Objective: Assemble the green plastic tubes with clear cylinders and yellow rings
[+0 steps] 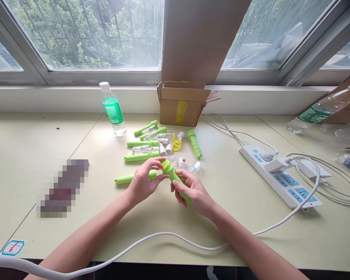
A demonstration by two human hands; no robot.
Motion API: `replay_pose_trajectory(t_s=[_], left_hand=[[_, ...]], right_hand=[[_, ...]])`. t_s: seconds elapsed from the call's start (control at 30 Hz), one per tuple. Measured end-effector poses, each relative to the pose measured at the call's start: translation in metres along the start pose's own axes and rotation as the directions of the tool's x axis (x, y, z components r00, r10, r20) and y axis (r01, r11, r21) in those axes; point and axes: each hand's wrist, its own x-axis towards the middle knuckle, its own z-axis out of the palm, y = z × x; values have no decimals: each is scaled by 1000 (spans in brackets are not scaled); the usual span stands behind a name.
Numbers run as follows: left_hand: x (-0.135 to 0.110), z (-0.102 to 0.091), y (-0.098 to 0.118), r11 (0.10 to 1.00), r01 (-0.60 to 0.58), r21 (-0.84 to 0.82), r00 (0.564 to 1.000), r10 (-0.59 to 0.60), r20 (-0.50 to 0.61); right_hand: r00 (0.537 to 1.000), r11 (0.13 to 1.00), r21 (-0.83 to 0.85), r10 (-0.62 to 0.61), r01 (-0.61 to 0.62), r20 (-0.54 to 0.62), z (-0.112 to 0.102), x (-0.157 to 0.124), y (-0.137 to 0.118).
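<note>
My right hand [191, 191] is wrapped round the body of a green plastic torch [172, 175], tilted with its head up and to the left. My left hand [144, 181] pinches the torch's head, where a yellow ring [165, 165] sits. Just behind them lie several more green torch bodies [142, 156], one apart at the right [195, 143], with clear lens caps [195, 167], small white parts [182, 161] and a yellow loop [177, 146] scattered between.
A water bottle with a green label [113, 109] and an open cardboard box [182, 103] stand by the window sill. A white power strip [278, 175] lies at the right; its cable [151, 238] runs across the near table edge. Another bottle [323, 107] lies far right.
</note>
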Motion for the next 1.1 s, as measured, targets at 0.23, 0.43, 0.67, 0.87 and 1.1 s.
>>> replay_pose_trajectory(t_s=[0.23, 0.43, 0.67, 0.87, 1.1], left_hand=[[-1, 0, -2, 998, -24, 62, 999, 26, -40], [0, 0, -2, 999, -24, 37, 1000, 24, -15], [-3, 2, -2, 996, -1, 89, 1000, 1, -3], [-2, 1, -2, 1000, -4, 5, 1000, 3, 18], [-2, -2, 1, 998, -18, -55, 996, 23, 88]], right_hand=[[1000, 1000, -14, 18, -18, 10, 0, 1, -1], [998, 999, -13, 32, -31, 46, 1, 0, -3], [999, 999, -14, 41, -41, 10, 2, 0, 0], [996, 997, 6, 73, -73, -42, 1, 0, 3], [998, 991, 124, 54, -50, -22, -1, 0, -1]])
